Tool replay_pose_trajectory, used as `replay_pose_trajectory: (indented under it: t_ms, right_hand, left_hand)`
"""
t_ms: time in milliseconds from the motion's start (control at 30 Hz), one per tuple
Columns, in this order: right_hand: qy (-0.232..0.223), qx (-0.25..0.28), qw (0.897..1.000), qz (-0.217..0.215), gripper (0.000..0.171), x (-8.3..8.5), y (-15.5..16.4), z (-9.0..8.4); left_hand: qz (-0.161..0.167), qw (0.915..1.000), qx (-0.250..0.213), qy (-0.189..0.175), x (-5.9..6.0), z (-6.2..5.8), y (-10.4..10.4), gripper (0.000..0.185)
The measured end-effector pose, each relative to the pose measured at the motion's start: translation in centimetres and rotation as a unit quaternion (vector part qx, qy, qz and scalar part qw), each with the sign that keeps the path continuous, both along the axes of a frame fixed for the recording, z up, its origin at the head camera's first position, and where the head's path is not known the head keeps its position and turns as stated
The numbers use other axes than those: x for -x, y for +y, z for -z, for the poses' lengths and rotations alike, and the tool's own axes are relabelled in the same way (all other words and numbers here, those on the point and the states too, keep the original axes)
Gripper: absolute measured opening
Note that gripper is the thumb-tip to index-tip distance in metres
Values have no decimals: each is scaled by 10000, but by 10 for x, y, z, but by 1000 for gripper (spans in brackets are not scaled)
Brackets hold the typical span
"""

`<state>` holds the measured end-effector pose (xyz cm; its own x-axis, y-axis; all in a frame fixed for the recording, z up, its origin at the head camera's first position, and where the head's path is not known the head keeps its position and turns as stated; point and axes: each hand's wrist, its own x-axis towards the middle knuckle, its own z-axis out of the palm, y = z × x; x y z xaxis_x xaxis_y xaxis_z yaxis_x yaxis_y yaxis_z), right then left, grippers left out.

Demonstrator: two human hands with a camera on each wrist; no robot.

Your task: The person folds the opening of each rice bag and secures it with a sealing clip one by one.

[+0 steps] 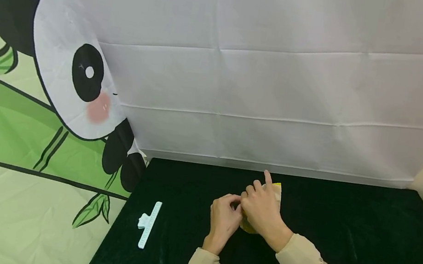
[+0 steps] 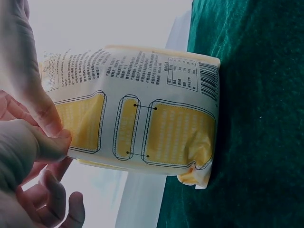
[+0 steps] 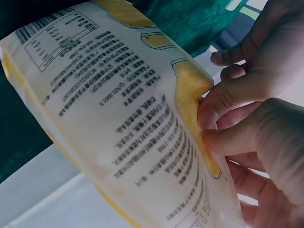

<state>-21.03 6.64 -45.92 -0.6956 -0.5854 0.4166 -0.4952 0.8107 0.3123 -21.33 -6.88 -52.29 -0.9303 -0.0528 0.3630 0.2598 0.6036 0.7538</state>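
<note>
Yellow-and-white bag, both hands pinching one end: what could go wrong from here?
1. Both hands pinch only the top edge of the bag: left hand, right hand. That small grip could slip, or the film tear unevenly if they pull apart.
2. The bag looks full and is steadied only at its top; if it opens suddenly, contents may spill onto the dark green cloth.
3. The white clip lies well left of both hands, so either must let go to reach it.

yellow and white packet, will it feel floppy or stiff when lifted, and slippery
Probably floppy: the packet bulges and dents where the fingers of both hands pinch its top edge. Its film looks glossy, so likely a bit slippery. It seems light, since a pinch holds it upright on the green cloth.
</note>
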Motion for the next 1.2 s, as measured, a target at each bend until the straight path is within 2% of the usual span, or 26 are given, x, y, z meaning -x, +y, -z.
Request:
replay_pose_trajectory:
  t_ms: [333,667,767,867,933,1067,1200]
  right_hand:
    - [2,-288,9994,178,21,1,4,-8]
    - [-104,239,9992,290,15,2,16,-18]
    - [-205,646,9974,249,13,4,22,-19]
    - [-476,1274,9904,236,12,5,29,-22]
    - [-742,1707,9821,283,12,6,33,-23]
    - [-1262,2459,9601,427,14,8,42,-25]
    - [-1595,3000,9400,318,13,10,51,-25]
  left_hand:
    - [28,9998,-113,131,-1,1,1,8]
    - [48,9996,-260,35,-1,1,0,8]
    - [70,9997,-244,25,-1,1,1,9]
    - [65,9996,-255,31,0,2,2,9]
    - [53,9997,-241,52,0,2,2,10]
    - [35,9998,-192,87,0,3,2,10]
    - [24,9998,-119,169,-1,3,4,10]
